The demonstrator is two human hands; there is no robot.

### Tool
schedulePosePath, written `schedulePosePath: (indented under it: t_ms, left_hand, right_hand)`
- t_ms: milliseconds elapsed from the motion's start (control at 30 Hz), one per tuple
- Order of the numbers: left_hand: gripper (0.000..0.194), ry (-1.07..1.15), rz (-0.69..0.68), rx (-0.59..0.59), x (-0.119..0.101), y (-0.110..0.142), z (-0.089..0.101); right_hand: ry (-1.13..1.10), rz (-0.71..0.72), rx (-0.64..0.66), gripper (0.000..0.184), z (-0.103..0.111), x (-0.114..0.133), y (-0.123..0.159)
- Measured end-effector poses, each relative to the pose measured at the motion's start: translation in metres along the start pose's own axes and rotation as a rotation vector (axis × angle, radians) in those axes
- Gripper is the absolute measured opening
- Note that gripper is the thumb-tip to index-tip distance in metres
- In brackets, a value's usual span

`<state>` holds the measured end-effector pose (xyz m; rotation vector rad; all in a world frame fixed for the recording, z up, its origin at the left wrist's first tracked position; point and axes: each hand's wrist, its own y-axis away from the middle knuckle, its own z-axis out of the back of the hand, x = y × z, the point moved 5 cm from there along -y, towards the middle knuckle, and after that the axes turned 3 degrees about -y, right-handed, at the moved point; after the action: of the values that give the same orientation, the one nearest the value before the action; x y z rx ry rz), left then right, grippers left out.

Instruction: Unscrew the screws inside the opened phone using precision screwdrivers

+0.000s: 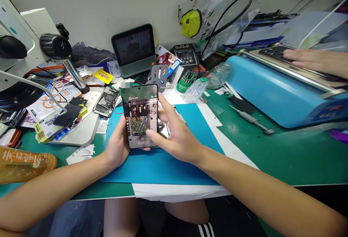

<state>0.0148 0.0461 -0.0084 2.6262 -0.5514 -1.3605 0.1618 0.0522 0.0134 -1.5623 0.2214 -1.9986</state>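
A smartphone (pixel 140 117) is held upright above the blue mat (pixel 190 164), its lit screen showing several app windows side by side. My left hand (pixel 118 142) is closed round its left edge and lower back. My right hand (pixel 176 132) grips the right edge, with the thumb on the lower right of the screen. Behind the phone, some small shiny parts on the mat are mostly hidden. An opened phone (pixel 106 101) with its insides bare lies to the left, resting near a white plate-like base (pixel 87 132).
At the right stands a blue machine (pixel 272 88), where another person's hand (pixel 318 57) touches a phone. A screwdriver-like tool (pixel 252 121) lies before it. A smart display (pixel 134 50), screwdriver bits (pixel 186 79) and a glass jar (pixel 220 74) stand behind. Microscope parts (pixel 56 46) and a drink cup (pixel 27 164) are left.
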Motion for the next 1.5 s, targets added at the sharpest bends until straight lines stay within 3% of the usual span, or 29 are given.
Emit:
schedulePosePath:
  t_ms: [333, 933, 1500]
  left_hand:
    - [0.049, -0.010, 0.015, 0.017, -0.0009, -0.0002, -0.0012]
    - [0.050, -0.016, 0.018, 0.018, 0.0006, -0.0004, 0.0000]
    - [0.050, -0.041, 0.004, 0.040, -0.0004, 0.0010, -0.0026]
  right_hand:
    - [0.004, 0.052, 0.022, 0.084, 0.0014, 0.0028, -0.0004]
    - [0.020, -0.026, -0.001, 0.087, 0.0012, 0.0003, -0.0011]
    - [-0.004, 0.000, 0.007, 0.086, 0.0018, 0.0023, -0.0011]
